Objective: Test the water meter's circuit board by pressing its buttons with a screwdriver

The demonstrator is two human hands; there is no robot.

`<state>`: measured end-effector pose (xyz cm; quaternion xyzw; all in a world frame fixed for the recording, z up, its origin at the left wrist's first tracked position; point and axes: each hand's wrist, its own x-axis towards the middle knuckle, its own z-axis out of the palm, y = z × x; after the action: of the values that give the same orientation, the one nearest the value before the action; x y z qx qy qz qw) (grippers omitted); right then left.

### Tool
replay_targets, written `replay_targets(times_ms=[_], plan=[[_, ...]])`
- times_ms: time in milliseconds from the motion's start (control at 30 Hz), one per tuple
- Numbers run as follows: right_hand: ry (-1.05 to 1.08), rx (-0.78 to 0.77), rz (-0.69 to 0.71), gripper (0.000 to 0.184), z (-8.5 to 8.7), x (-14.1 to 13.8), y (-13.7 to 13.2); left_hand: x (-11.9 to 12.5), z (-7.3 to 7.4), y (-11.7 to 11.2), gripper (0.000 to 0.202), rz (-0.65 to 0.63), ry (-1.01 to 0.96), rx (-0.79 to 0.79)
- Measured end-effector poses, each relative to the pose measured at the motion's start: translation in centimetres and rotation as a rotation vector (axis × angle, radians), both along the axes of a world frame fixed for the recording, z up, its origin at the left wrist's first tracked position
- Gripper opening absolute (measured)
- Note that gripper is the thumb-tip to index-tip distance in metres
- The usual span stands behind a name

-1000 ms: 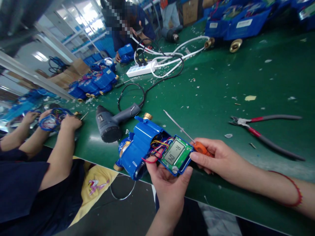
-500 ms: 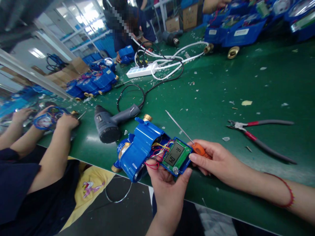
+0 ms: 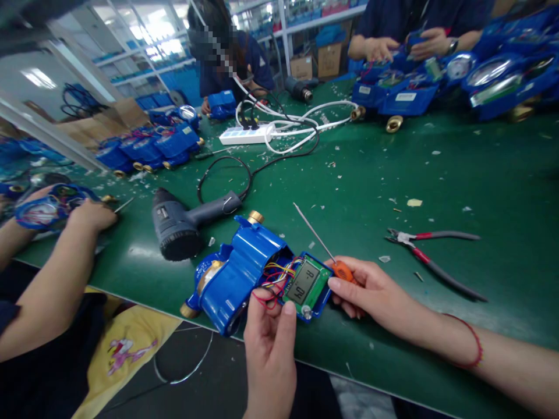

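Our left hand (image 3: 268,343) pinched the display board (image 3: 305,283) from below; right hand (image 3: 371,291), gripping screwdriver (image 3: 325,250), touched its right edge.

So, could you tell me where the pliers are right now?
In the head view, the pliers lie on the green table, right of centre, just beyond the right hand.

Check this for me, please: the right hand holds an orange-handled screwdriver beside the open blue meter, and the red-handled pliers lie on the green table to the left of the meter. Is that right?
One detail is wrong. The head view shows the pliers lying to the right of the meter, not the left. The rest holds: the right hand holds the orange-handled screwdriver beside the open blue meter on the green table.
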<state>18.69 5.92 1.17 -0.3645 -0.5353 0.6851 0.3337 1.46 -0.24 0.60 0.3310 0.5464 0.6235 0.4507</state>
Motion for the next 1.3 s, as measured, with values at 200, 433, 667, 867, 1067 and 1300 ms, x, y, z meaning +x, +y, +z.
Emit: replay_targets(times_ms=[200,433,667,867,1067,1300], plan=[[0.036,-0.019,0.015,0.044,-0.1,0.0,-0.1,0.7,-0.2,1.1,0.017,0.105,0.125,0.09],[0.12,-0.043,-0.001,0.044,-0.2,0.0,0.2,1.9,-0.7,0.6,0.028,0.103,-0.124,0.059],[0.083,-0.027,0.011,0.05,-0.5,0.1,0.4,3.2,0.1,-0.6,0.042,0.062,-0.178,0.014],[-0.051,0.026,-0.017,0.036,-0.9,-0.2,0.2,3.2,-0.6,-1.4,0.052,0.079,-0.039,-0.024],[-0.18,0.091,-0.009,0.036,-1.0,-0.9,0.2,2.6,-2.1,-1.6,0.07,0.165,0.119,-0.075],[-0.306,0.228,-0.076,0.037,-1.5,-1.3,-0.2,1.6,-1.5,-0.4,0.058,0.093,0.258,-0.063]])
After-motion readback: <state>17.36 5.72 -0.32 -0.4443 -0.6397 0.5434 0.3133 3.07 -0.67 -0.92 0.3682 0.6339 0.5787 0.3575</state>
